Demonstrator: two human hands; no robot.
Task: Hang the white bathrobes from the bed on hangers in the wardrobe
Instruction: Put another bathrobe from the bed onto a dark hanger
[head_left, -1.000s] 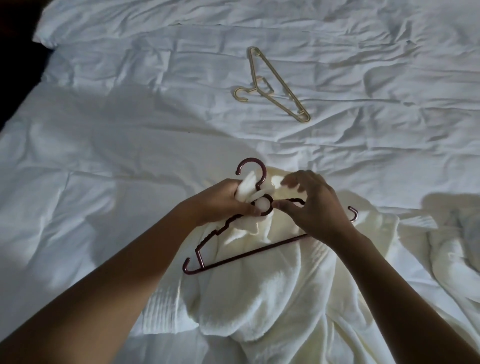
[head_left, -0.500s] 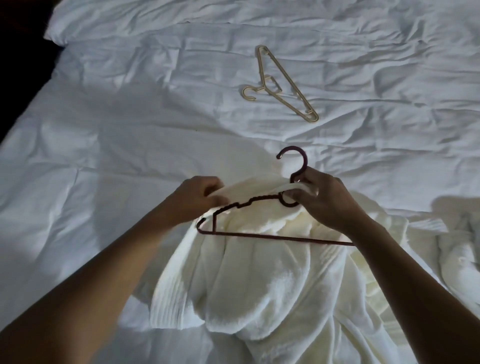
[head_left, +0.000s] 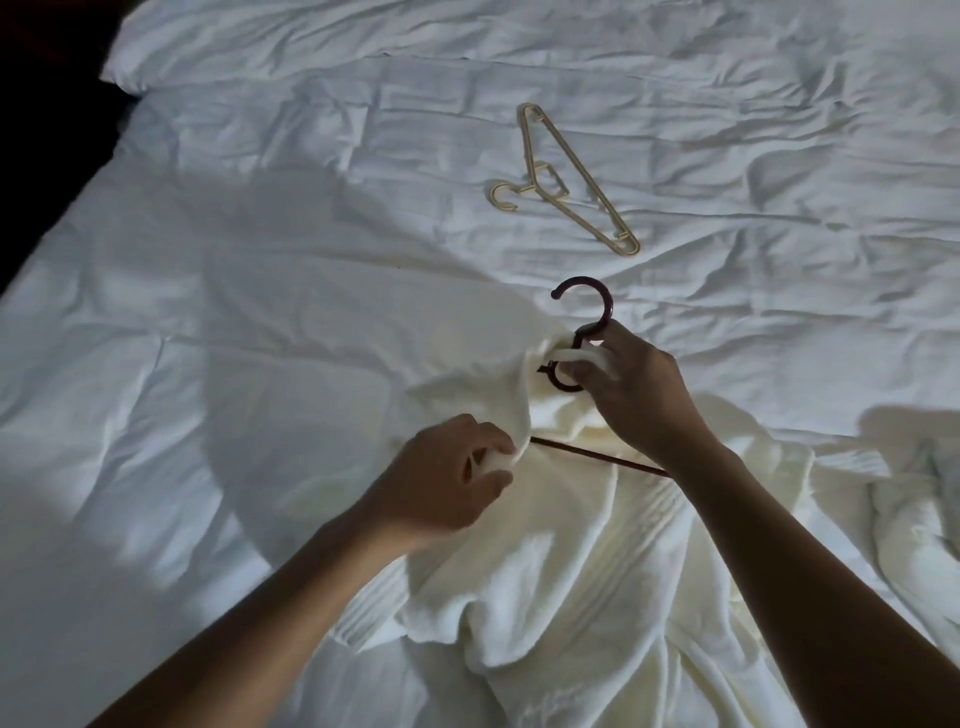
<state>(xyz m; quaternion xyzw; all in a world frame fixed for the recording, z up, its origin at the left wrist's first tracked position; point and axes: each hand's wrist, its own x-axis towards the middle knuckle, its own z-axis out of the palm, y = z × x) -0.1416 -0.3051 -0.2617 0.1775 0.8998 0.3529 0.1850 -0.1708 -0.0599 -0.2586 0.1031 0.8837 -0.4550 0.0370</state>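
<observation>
Nearest the camera, a cream-white bathrobe (head_left: 597, 571) lies rumpled on the bed (head_left: 260, 312), its cloth spreading from the bottom edge up to the two hands. The left hand (head_left: 447, 478) is clenched round a fold of the bathrobe at its left side, the fingers curled into the cloth. Just beside it, the thin lower bar of a dark red hanger (head_left: 608, 309) runs to the right across the bathrobe and passes under the right forearm. A little farther up, the right hand (head_left: 628, 384) pinches the neck of this hanger at the small ring below the hook, with a strip of the bathrobe's edge caught under the fingers; the hook stands free above the hand, and the hanger's left shoulder is hidden under the cloth. At the right edge lies a second bathrobe (head_left: 914, 519), bunched on the sheet. Farther off, well apart from both, a beige hanger (head_left: 537, 189) lies flat on the wrinkled white sheet.
</observation>
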